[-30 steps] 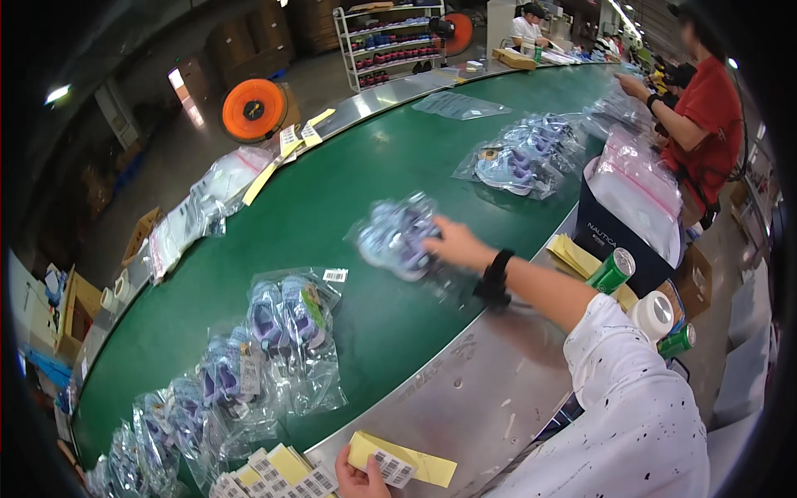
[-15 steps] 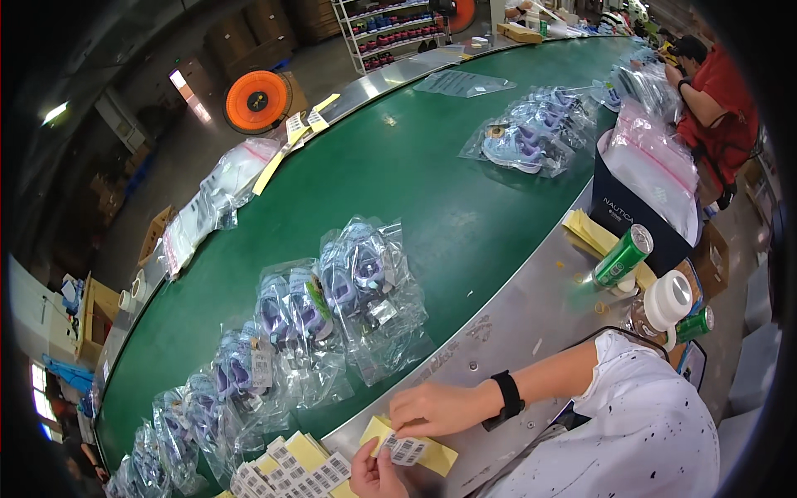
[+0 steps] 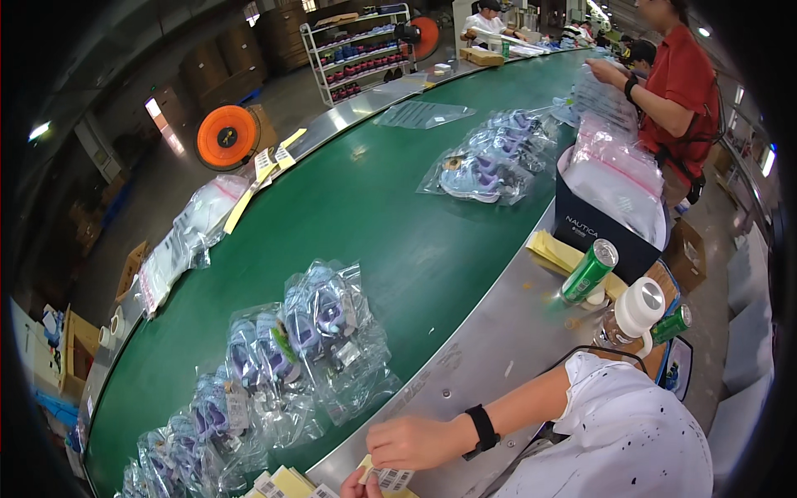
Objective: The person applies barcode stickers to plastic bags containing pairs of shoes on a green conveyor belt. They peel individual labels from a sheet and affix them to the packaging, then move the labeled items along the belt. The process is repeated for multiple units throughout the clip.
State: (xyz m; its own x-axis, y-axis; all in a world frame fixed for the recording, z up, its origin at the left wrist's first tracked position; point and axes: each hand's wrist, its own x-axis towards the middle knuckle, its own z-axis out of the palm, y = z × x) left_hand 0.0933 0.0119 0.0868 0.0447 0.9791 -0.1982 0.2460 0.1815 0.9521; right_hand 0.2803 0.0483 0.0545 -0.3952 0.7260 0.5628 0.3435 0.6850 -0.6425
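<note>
My left hand [image 3: 362, 486] is at the bottom edge, thumb and fingers pinching a yellow-backed sheet of white barcode labels [image 3: 393, 479]. Over the top of that sheet, my right hand [image 3: 415, 442] is closed with curled fingers; its fingertips are hidden, so what they grip cannot be made out. A stack of similar label sheets [image 3: 286, 483] lies just left of my hands, partly cut off. Beyond it, pairs of light blue and purple shoes in clear plastic bags [image 3: 324, 319] stand in a row on the green conveyor belt [image 3: 398, 224].
Along the metal ledge [image 3: 465, 373] stand a green can [image 3: 589, 271], a white-lidded bottle [image 3: 635, 311] and a dark box of plastic bags [image 3: 602, 228]. More bagged shoes [image 3: 486, 162] lie farther up the belt. A co-worker in red [image 3: 672, 79] stands at the right, holding a plastic bag.
The view has tilted up, so my hands and the label sheet appear lower. My hands stay together at the sheet. The co-worker in red now appears more upright, with a plastic bag raised.
</note>
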